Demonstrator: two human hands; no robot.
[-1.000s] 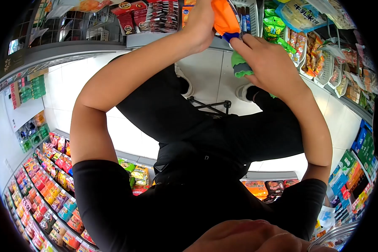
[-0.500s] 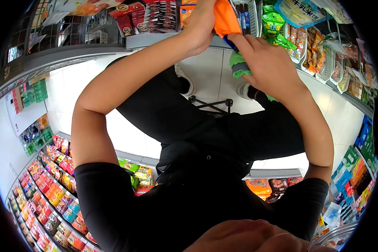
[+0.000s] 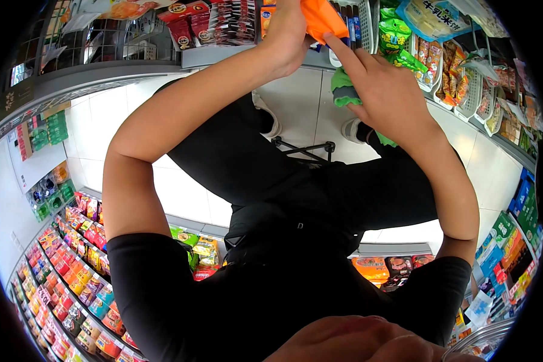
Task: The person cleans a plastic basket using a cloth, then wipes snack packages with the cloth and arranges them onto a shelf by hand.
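Observation:
At the top centre, my left hand (image 3: 286, 39) is closed on an orange packet (image 3: 323, 21), whose upper part runs out of view. My right hand (image 3: 383, 84) is closed round a green and grey cloth (image 3: 344, 88), which hangs out below its fingers. Its index finger reaches to the packet's lower edge and touches it or lies just beside it. Behind the packet is a white basket (image 3: 373, 27) with dark and blue sticks. Red packets (image 3: 232, 23) stand in a row left of my left hand.
Right of the hands, green snack bags (image 3: 394, 33) and several white baskets line the shelf. A grey shelf edge (image 3: 217, 58) runs below the goods. Black metal legs (image 3: 304, 149) stand on the tiled floor between my feet. Stocked shelves (image 3: 72, 271) lie at the lower left.
The orange packet has shifted and turned slightly; its dark blue end no longer shows. My right index finger has straightened along its lower edge. The cloth stays in my right hand.

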